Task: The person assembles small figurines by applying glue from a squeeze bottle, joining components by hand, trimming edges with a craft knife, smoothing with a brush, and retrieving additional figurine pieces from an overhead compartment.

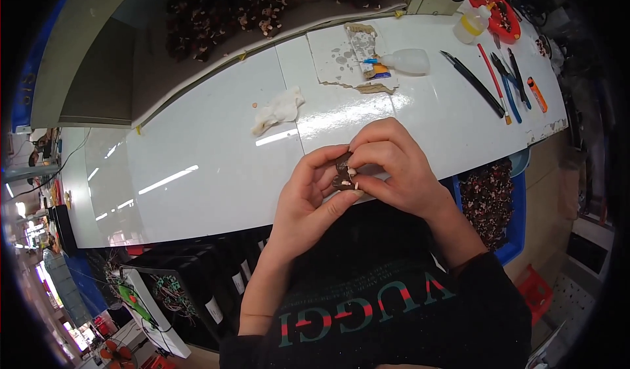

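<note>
Near the table's front edge, both my hands meet around a small dark brown piece with pale pinkish parts (343, 174). Its exact kind is too small to make out. My left hand (307, 201) grips it from the left, thumb along the lower side and fingers behind. From the right, my right hand (401, 171) pinches at its pale parts with thumb and curled fingers. Those fingertips partly cover the piece.
A crumpled white tissue (279, 111) lies beyond my hands. Behind it are a clear squeeze bottle (407, 61) and a torn board (331, 57). Tweezers (472, 83), a brush and pliers (506, 86) lie right. A blue bin (518, 211) of similar pieces stands below.
</note>
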Motion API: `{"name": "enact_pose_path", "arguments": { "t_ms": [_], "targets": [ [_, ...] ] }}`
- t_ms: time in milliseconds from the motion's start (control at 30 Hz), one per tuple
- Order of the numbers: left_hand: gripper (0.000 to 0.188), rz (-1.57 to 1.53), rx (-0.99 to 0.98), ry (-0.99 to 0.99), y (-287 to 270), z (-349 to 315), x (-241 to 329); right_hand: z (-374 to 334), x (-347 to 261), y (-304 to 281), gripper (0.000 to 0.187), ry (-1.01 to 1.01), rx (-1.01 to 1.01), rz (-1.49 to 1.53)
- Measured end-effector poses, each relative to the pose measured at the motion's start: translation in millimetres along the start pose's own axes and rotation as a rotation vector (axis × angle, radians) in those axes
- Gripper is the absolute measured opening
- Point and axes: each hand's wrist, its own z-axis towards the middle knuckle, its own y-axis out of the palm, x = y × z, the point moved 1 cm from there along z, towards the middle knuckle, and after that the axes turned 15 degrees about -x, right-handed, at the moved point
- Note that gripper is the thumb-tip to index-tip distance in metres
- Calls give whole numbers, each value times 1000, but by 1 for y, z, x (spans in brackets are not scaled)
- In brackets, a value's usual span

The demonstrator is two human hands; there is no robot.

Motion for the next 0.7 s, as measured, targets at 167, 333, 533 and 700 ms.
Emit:
{"name": "enact_pose_path", "arguments": {
  "t_ms": [167, 333, 533, 700],
  "targets": [
    [53, -6, -16, -11, 2, 1, 1, -2, 2, -2, 35, 2, -4, 4],
    [51, 32, -25, -43, 2, 4, 0, -2, 3, -7, 38, -19, -28, -32],
    [48, 43, -49, -79, -1, 4, 0, -4, 5, -4, 41, -24, -49, -28],
    [48, 54, -67, -77, -5, 0, -4, -4, 3, 0, 41, -12, -73, -18]
  ]
}}
